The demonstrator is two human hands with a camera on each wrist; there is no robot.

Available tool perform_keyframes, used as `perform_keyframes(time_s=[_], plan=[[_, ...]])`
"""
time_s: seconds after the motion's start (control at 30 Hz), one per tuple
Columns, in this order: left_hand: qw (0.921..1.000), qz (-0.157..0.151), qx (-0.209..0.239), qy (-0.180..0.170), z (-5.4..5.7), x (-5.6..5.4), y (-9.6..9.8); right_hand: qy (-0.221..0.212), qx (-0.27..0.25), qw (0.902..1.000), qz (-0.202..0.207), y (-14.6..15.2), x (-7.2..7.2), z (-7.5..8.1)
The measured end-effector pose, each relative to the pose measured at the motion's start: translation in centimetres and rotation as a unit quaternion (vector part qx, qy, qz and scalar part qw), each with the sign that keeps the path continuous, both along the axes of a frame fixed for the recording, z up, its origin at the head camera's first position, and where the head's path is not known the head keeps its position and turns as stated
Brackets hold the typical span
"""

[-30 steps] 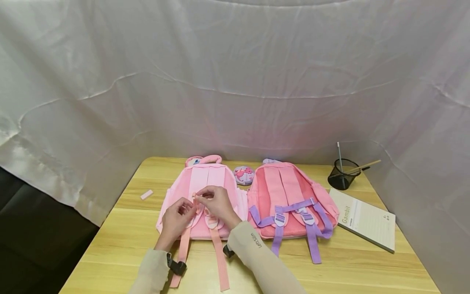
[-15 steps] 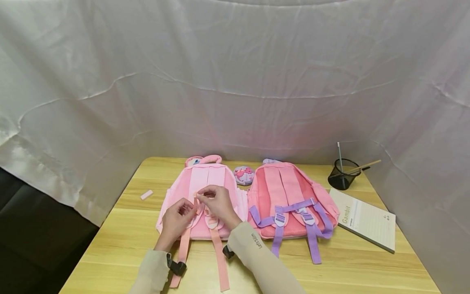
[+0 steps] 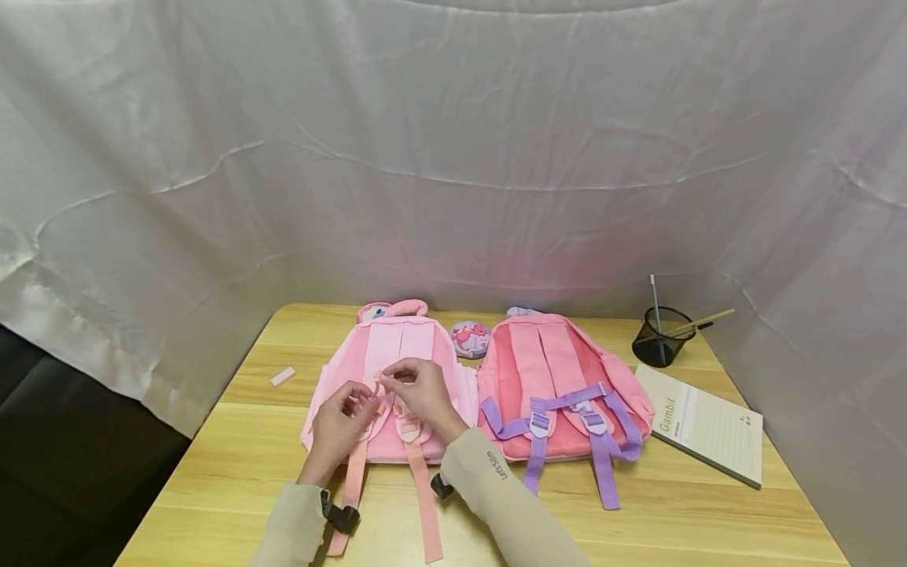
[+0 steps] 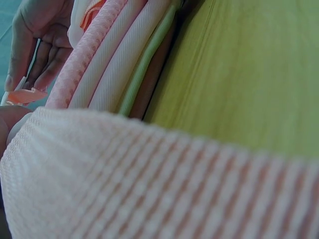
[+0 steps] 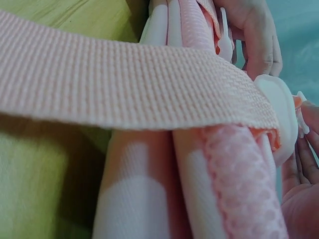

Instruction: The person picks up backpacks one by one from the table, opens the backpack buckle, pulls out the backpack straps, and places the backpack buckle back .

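Observation:
A light pink backpack (image 3: 347, 354) lies with its back panel and straps facing up. My right hand (image 3: 421, 394) pinches a small white plastic buckle (image 5: 302, 124) over the panel, with a short piece of orange webbing (image 4: 25, 95) running from it. Close on its left, my left hand (image 3: 336, 425) pinches the other end of that webbing between thumb and forefinger. Below the hands, two peach straps (image 3: 423, 504) hang from white adjusters (image 5: 281, 114) towards the table's near edge. One strap crosses close in front of each wrist camera.
Beside it on the right lies a darker pink backpack (image 3: 527, 346) with purple straps. A round patterned pouch (image 3: 471, 338) sits between them. Farther right are a notebook (image 3: 708, 429) and a black mesh pen cup (image 3: 657, 346). A small pink strip (image 3: 283, 376) lies to the left.
The short webbing between my hands now bends and looks shorter than before. Both hands have kept almost the same place.

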State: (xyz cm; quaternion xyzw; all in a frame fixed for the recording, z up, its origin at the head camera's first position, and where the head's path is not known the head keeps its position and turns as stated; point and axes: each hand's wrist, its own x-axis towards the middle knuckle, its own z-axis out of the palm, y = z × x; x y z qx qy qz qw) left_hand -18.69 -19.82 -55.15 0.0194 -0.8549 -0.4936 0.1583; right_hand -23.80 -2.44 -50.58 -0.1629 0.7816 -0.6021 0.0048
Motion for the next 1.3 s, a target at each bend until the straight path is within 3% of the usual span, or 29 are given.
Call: perform_keyframes(time_s=[0.43,0.6,0.93,1.3], plan=[[0.9998,-0.004,-0.016,0.010,0.05,0.00,0.01,0.039,0.004,0.9992,-0.005,-0.02,-0.02,-0.56],[0.9999,-0.006,-0.014,0.004,0.12,0.04,-0.03,0.028,-0.001,0.9996,0.001,0.13,-0.16,-0.50],[0.9975,-0.014,0.065,-0.024,0.04,0.14,-0.23,0.018,0.001,0.9997,0.013,0.28,-0.39,-0.57],[0.9963,-0.031,0.080,-0.001,0.10,0.25,-0.38,0.007,0.018,0.9994,0.030,-0.21,0.17,-0.64]])
